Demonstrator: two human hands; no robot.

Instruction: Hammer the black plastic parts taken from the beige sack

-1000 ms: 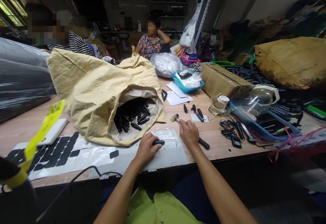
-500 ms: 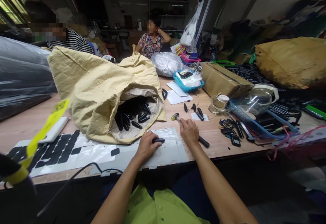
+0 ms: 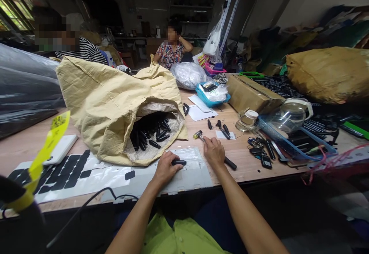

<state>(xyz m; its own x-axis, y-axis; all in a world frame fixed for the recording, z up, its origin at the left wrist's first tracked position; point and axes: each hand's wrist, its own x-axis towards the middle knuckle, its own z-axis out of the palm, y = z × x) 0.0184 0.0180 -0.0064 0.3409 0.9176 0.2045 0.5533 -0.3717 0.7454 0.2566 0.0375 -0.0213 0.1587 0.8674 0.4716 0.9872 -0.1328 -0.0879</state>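
Note:
My left hand (image 3: 165,167) is closed round a small black plastic piece (image 3: 179,162) and presses it onto a clear plastic sheet (image 3: 192,167) at the table's near edge. My right hand (image 3: 213,152) grips the black handle of a small hammer (image 3: 198,134); its yellow-and-metal head rests on the table just beyond my knuckles. Directly behind my left hand lies a tan sack (image 3: 115,100) on its side, mouth open toward me, with several black pieces (image 3: 152,132) inside.
A white sheet with black pads (image 3: 62,173) lies at the left. Loose black pieces (image 3: 223,127), a jar (image 3: 246,120), keys (image 3: 261,152), a blue tray (image 3: 211,98) and a cardboard box (image 3: 252,92) crowd the right. Two people sit across the table.
Both hands have stayed where they were on the sheet and the hammer. Only the view has shifted slightly.

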